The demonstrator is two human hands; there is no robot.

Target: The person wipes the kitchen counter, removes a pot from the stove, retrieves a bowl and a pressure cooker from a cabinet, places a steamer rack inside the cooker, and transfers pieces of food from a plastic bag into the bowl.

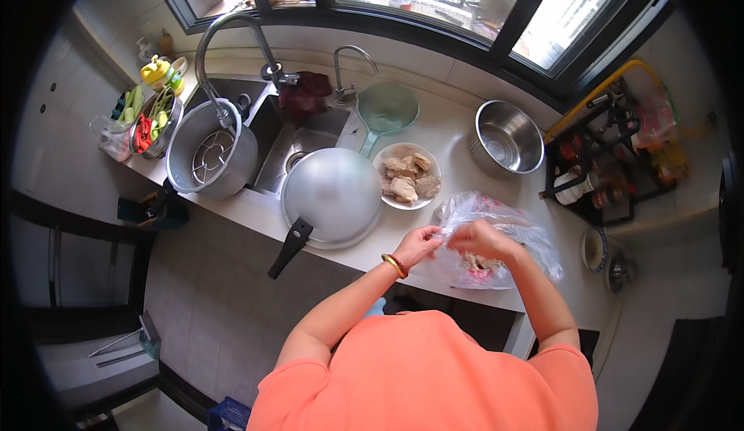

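A clear plastic bag (535,239) with red print lies on the counter, and pale chunks (479,261), seemingly meat, show inside it. My left hand (417,247), with bracelets at the wrist, pinches the bag's left edge between thumb and fingers. Over the bag's upper left part is my right hand (482,239), blurred, its fingers pointing toward the left hand; whether they grip the plastic cannot be made out. Just beyond the left hand stands a white bowl (379,161) of similar pale chunks (405,187).
A pressure cooker lid (331,196) lies left of the bowl, its black handle over the counter edge. The cooker pot (244,158) holds a wire rack beside the sink (273,169). Behind are a green ladle (388,107) and a steel pot (505,135); a rack (587,181) stands right.
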